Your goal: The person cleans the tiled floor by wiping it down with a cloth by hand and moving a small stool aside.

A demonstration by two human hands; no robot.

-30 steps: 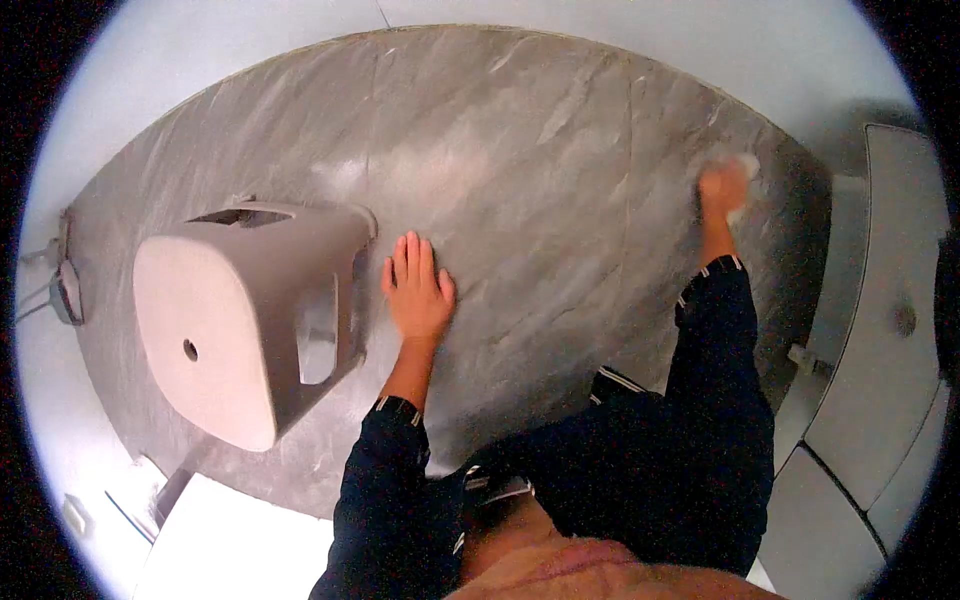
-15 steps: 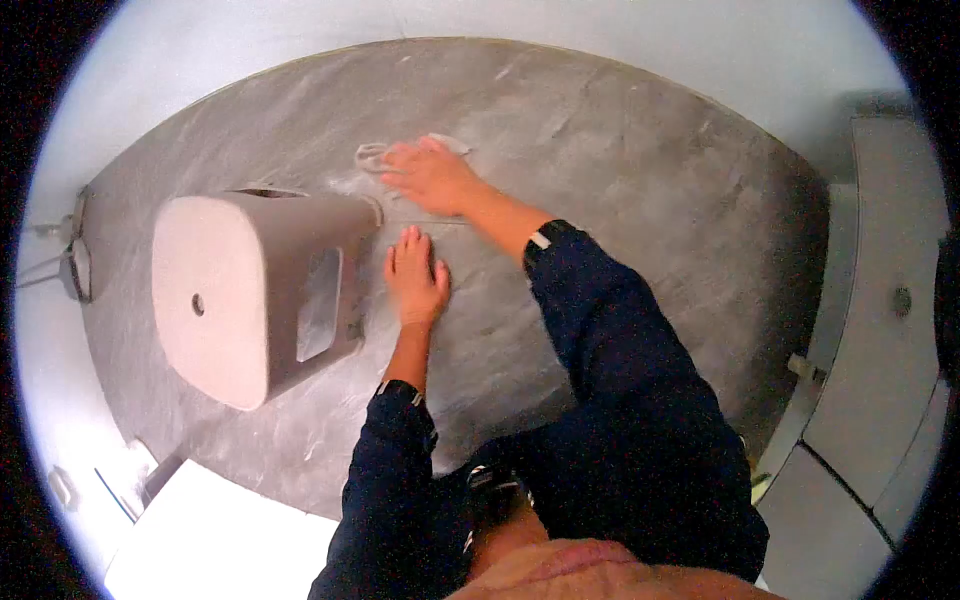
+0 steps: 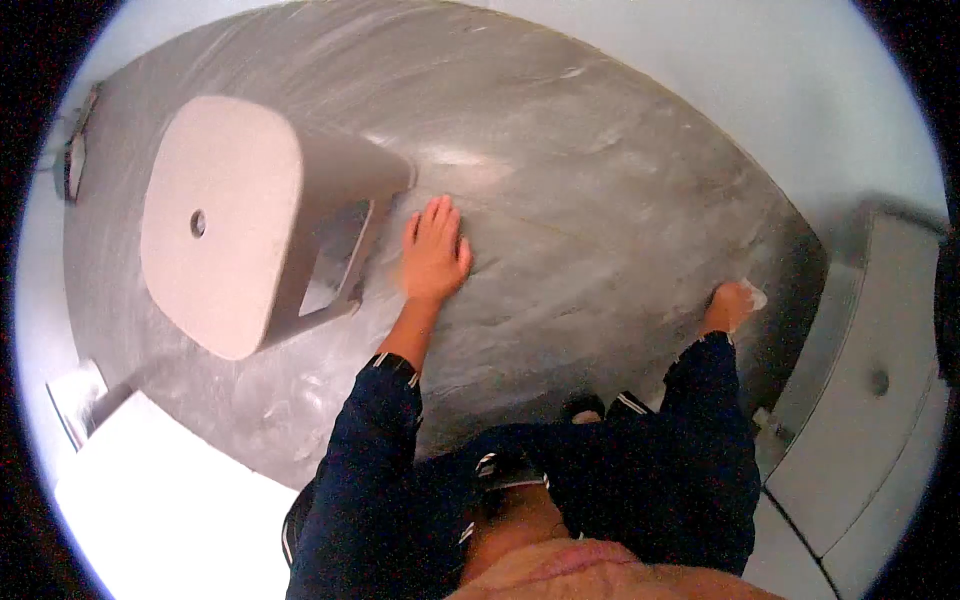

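Observation:
My left hand (image 3: 434, 255) lies flat on the grey marbled floor (image 3: 560, 230), fingers spread, just right of the stool. It holds nothing. Over at the far right, my right hand (image 3: 732, 303) presses a small white cloth (image 3: 757, 296) against the floor. Only a bit of the cloth shows past the fingers, and the rest is under the hand. The pale pink stool (image 3: 215, 230), with a round hole in its top and an opening in its side, stands to the left of my left hand.
A bright white surface (image 3: 170, 510) fills the lower left. Light walls (image 3: 790, 110) curve around the floor, and grey panels (image 3: 860, 400) border the right side. A dark item (image 3: 75, 165) sits by the left wall. One of my feet (image 3: 585, 412) shows near the bottom.
My right hand has swept the cloth from above the left hand to the far right of the floor. My left hand stays flat by the stool; the view has shifted.

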